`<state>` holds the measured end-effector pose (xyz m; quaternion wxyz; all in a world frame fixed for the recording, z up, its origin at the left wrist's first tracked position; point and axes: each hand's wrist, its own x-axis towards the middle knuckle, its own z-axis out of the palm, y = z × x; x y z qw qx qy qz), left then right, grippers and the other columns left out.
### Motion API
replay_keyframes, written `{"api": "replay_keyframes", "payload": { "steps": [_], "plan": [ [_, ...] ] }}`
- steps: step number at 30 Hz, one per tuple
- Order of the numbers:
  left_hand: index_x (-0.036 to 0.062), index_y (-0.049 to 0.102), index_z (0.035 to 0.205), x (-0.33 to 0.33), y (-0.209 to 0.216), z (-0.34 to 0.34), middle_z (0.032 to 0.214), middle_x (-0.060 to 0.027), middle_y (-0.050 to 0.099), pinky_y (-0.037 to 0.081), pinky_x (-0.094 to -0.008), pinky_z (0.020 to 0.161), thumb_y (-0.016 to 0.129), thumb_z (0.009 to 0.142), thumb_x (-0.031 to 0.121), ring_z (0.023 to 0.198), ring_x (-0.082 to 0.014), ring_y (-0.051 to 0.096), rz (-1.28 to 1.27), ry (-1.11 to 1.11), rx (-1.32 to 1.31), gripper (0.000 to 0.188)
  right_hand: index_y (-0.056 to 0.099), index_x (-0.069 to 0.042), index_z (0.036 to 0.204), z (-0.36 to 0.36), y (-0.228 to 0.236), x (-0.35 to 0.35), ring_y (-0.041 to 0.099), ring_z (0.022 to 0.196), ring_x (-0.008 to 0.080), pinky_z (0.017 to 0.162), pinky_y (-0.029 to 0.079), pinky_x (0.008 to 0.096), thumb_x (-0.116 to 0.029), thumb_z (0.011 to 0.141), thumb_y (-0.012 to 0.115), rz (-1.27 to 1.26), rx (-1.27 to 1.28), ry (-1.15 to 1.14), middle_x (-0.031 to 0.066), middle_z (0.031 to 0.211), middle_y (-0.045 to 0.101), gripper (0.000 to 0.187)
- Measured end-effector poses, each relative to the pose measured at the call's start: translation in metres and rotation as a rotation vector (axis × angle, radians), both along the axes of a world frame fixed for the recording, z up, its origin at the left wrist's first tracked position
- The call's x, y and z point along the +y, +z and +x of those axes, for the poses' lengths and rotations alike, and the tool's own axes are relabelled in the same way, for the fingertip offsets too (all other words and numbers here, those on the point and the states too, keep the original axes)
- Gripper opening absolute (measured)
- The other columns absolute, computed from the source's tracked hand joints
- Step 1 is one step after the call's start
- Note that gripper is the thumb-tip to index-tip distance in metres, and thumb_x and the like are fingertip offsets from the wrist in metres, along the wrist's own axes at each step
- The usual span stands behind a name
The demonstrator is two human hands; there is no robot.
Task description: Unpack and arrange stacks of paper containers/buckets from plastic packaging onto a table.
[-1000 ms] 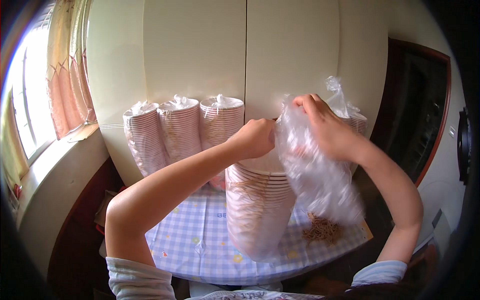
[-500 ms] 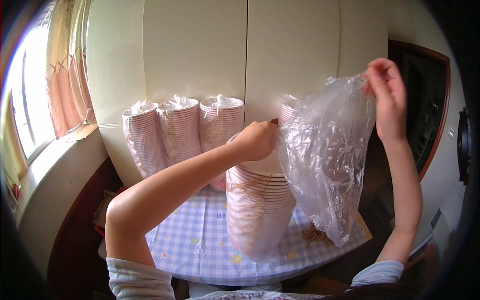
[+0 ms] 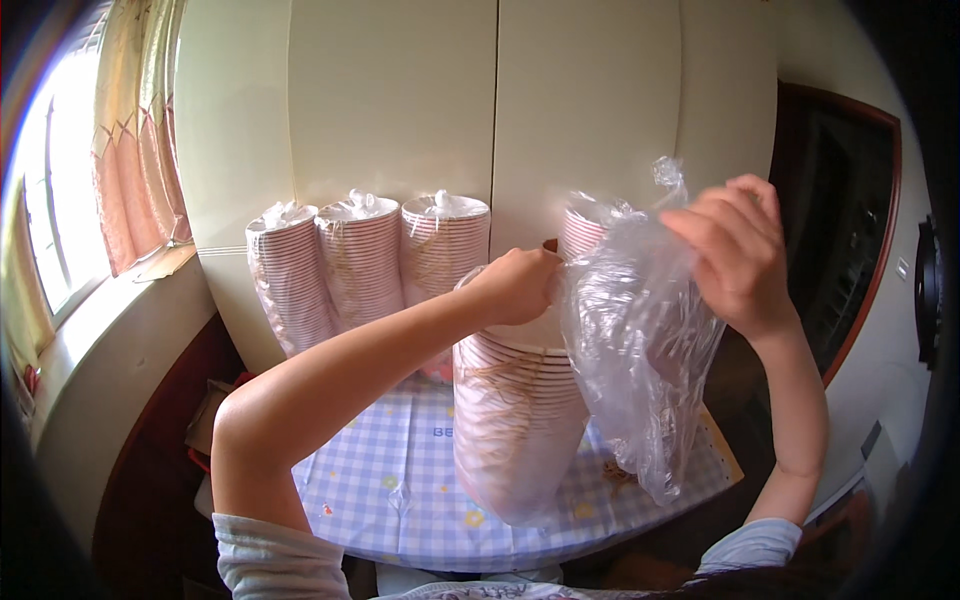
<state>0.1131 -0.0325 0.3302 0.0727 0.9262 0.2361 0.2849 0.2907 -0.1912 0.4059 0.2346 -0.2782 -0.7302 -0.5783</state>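
A tall stack of nested white paper tubs (image 3: 520,430), with tan bands around its side, stands at the middle of the table. Over its top rim, my left hand (image 3: 522,287) is closed on the left edge of a crumpled clear plastic bag (image 3: 640,340). The bag hangs along the stack's right side. My right hand (image 3: 740,255) grips the bag's upper right part with bent fingers. Behind the bag, another stack of tubs (image 3: 582,230) shows only in part. A small pile of brown rubber bands (image 3: 618,472) lies partly hidden below the bag.
Three bagged tub stacks (image 3: 362,265), knotted at the top, stand at the back left before a cream cabinet (image 3: 400,100). A blue checked cloth (image 3: 380,500) covers the table. To the left are a window ledge (image 3: 120,310) and a curtain (image 3: 140,150).
My right hand has moved down and to the left with the bag, which now sags and bunches more. My left hand stays almost where it was at the stack's rim.
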Motion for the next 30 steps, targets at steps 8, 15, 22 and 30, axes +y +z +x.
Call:
{"api": "replay_keyframes", "payload": {
  "steps": [8,15,22,30],
  "plan": [
    [0.0012,0.056,0.100,-0.004,0.000,-0.007,0.086,-0.0220,0.060,0.046,-0.0417,0.073,0.048,0.073,0.005,0.084,-0.0378,0.057,-0.067,0.074,0.081,0.028,0.049,-0.004,0.102,0.047,-0.013,-0.042,0.046,0.066,0.0080,0.062,0.038,0.0206,-0.015,0.091,0.037,-0.360,0.774,0.631,0.0031,0.077,0.048,0.019],
    [0.0013,0.059,0.095,-0.008,0.004,0.008,0.085,-0.0218,0.060,0.046,-0.0419,0.074,0.050,0.073,0.010,0.084,-0.0371,0.058,-0.075,0.114,0.230,0.025,0.052,0.000,0.101,-0.023,-0.012,-0.096,0.047,0.108,0.0299,0.097,0.030,0.0443,-0.034,0.077,0.046,-0.210,0.451,0.032,0.0156,0.108,0.052,0.042],
    [0.0000,0.060,0.079,-0.002,0.003,0.004,0.083,-0.0180,0.060,0.048,-0.0384,0.067,0.046,0.076,0.007,0.080,-0.0323,0.059,0.244,-0.161,0.178,0.016,0.023,-0.007,0.133,-0.067,-0.038,-0.015,0.034,0.119,0.0372,0.100,0.019,0.0544,-0.039,0.056,0.075,-0.568,0.065,-0.251,0.0222,0.134,0.025,0.098],
    [-0.0014,0.053,0.093,-0.017,0.014,-0.008,0.093,-0.0198,0.058,0.042,-0.0427,0.078,0.044,0.078,0.010,0.090,-0.0365,0.055,-0.013,-0.118,0.187,0.020,0.040,-0.011,0.125,-0.006,-0.044,0.021,0.061,0.073,0.0240,0.074,0.038,0.0413,-0.006,0.060,0.065,-0.846,0.255,-0.631,0.0142,0.062,0.060,0.070]
  ]
}}
